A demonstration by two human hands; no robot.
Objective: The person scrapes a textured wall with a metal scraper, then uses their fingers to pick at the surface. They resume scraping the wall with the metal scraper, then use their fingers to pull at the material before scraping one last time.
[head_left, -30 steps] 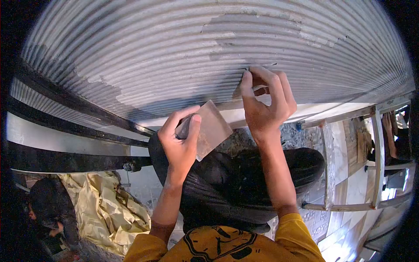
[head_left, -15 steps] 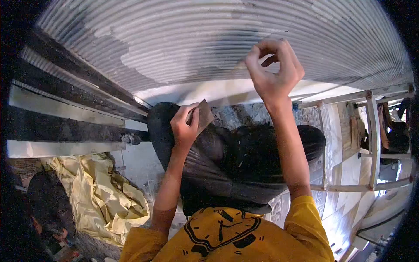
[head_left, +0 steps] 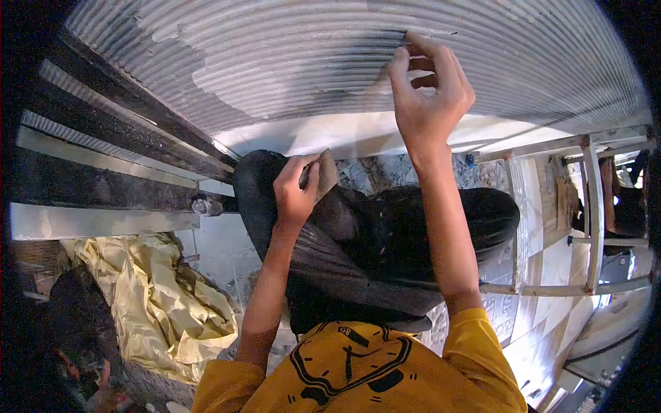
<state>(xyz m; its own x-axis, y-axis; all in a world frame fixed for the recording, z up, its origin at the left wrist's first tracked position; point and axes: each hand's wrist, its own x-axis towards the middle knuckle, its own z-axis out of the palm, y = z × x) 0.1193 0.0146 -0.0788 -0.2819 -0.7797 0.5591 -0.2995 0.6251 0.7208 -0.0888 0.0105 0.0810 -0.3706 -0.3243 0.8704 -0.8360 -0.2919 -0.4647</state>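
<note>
Sheeting with fine grey ridges (head_left: 275, 76) and darker patches spreads across the top, in front of a person sitting in black trousers (head_left: 372, 268) and a yellow shirt (head_left: 344, 377). The right hand (head_left: 405, 44) is raised at the sheeting, thumb and fingers curled with their tips close together; whether they pinch anything or touch the ridges, I cannot tell. The left hand (head_left: 295, 193) grips a flat grey-brown plate (head_left: 328, 172), tilted, low beside the left knee. Compared with a second ago, the right hand is higher against the sheeting, and the plate, then held up near it, has dropped back and turned more edge-on. The hands are now well apart, so the work seems centred on the right fingertips, with the plate kept aside. Black bars (head_left: 103, 172) run along the left, above crumpled gold wrapping (head_left: 158, 303); a pale frame (head_left: 518, 227) stands right.
</note>
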